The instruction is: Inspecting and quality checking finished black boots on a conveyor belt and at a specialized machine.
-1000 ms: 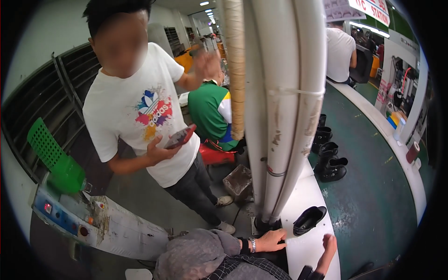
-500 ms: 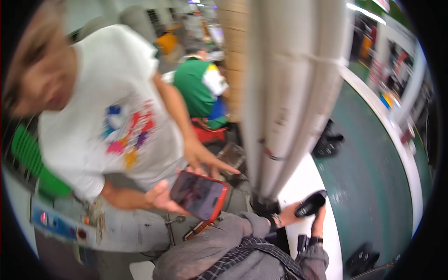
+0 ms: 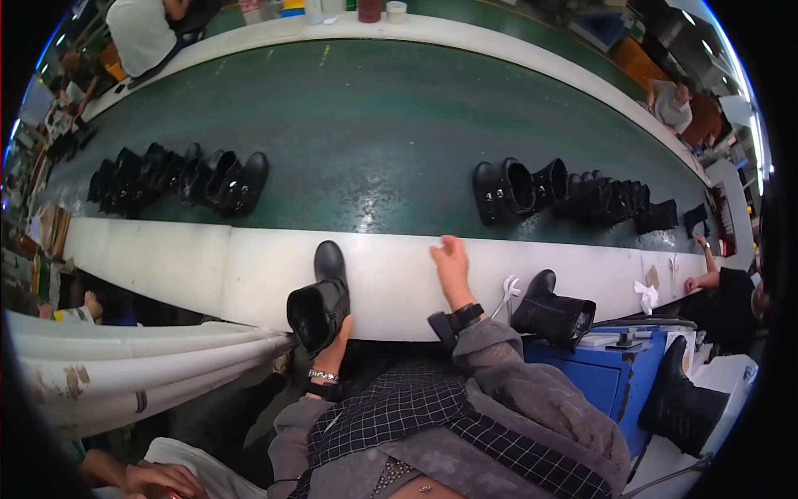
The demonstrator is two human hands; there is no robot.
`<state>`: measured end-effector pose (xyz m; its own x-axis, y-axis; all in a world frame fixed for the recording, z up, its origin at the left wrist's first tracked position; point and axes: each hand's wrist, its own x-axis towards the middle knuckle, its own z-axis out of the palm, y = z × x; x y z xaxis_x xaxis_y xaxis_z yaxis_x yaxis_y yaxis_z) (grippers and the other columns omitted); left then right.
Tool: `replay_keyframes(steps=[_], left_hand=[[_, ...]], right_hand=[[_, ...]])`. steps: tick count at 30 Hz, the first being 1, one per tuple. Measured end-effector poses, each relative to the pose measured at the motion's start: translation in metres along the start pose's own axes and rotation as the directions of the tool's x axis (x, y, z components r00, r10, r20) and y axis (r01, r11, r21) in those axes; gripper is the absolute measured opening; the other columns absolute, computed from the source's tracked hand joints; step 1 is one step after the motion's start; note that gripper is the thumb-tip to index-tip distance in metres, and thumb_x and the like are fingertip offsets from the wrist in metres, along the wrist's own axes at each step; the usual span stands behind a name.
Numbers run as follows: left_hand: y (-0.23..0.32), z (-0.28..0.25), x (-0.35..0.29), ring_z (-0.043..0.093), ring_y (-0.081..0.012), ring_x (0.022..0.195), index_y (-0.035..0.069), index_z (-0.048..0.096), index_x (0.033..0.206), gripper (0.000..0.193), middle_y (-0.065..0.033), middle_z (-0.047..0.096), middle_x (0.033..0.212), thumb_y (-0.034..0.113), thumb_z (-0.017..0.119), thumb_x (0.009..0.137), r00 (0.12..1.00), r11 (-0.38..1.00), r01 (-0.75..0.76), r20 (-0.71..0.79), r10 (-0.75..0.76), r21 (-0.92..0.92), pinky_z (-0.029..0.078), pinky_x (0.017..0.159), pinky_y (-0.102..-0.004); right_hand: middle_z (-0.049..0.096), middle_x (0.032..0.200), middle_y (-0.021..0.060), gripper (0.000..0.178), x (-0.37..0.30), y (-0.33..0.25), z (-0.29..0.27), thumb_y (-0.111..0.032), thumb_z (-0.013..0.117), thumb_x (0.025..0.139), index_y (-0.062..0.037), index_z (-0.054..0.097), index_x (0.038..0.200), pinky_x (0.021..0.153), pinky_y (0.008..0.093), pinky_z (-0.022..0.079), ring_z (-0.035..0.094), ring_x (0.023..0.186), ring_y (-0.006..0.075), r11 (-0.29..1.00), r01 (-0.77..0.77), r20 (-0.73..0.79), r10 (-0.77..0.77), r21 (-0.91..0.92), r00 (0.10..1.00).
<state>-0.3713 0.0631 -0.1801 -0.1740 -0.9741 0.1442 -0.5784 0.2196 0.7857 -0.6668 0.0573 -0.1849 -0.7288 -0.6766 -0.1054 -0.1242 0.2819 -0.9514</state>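
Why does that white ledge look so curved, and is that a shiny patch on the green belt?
Head view: the fisheye lens bows the straight white ledge and green conveyor belt toward the rim, with black corners; overhead light glares off the belt's middle. The left hand on the black boot and the right hand look sharp.

left hand (image 3: pixel 337 337) gripping black boot (image 3: pixel 320 299) | right hand (image 3: pixel 451 262) flat on white ledge (image 3: pixel 208 266)
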Motion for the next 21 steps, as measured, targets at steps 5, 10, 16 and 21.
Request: replay_keyframes(steps=[5, 10, 16, 21], left_hand=[[-0.009, 0.000, -0.005, 0.051, -0.0325, 0.114, 0.001, 0.054, 0.122, 0.062, -0.0154, 0.056, 0.124, 0.036, 0.074, 0.075, 1.000, 0.997, -0.005, 0.009, 0.004, 0.075, 0.038, 0.098, -0.0410], [0.036, -0.014, 0.007, 0.055, -0.0264, 0.114, 0.002, 0.060, 0.117, 0.054, -0.0122, 0.059, 0.122, 0.035, 0.074, 0.076, 0.974, 0.981, 0.175, 0.157, -0.161, -0.081, 0.041, 0.097, -0.0378], [0.005, -0.003, 0.008, 0.055, -0.0248, 0.113, -0.005, 0.059, 0.116, 0.059, -0.0146, 0.058, 0.124, 0.040, 0.069, 0.080, 0.881, 0.883, 0.452, 0.217, -0.421, -0.123, 0.041, 0.097, -0.0330], [0.040, 0.008, 0.025, 0.055, -0.0222, 0.110, -0.006, 0.061, 0.111, 0.050, -0.0137, 0.059, 0.121, 0.035, 0.068, 0.082, 0.889, 0.873, 0.435, 0.259, -0.377, -0.220, 0.040, 0.096, -0.0313]], right_hand=[[0.057, 0.110, 0.0117, 0.060, 0.089, 0.043, -0.085, -0.009, 0.075, 0.068, 0.0017, 0.045, 0.118, 0.085, 0.0292, 0.044, 0.055, 0.097, 0.0207, 0.983, -0.137, -0.642, 0.029, -0.120, 0.766], [0.063, 0.105, 0.0063, 0.054, 0.130, 0.031, -0.094, -0.017, 0.081, 0.068, -0.0001, 0.057, 0.113, 0.086, 0.0297, 0.044, 0.058, 0.095, 0.0168, 0.950, 0.250, -0.423, -0.153, 0.186, 0.893], [0.067, 0.099, 0.0116, 0.036, 0.122, 0.003, -0.098, -0.024, 0.073, 0.078, 0.0053, 0.064, 0.098, 0.080, 0.0323, 0.046, 0.062, 0.089, 0.0206, 0.976, 0.031, -0.507, 0.086, 0.217, 0.858], [0.067, 0.102, 0.0143, 0.037, 0.037, -0.031, -0.108, -0.022, 0.069, 0.083, 0.0083, 0.062, 0.102, 0.081, 0.0315, 0.047, 0.062, 0.092, 0.0187, 0.952, 0.237, -0.586, -0.081, 0.194, 0.806]])
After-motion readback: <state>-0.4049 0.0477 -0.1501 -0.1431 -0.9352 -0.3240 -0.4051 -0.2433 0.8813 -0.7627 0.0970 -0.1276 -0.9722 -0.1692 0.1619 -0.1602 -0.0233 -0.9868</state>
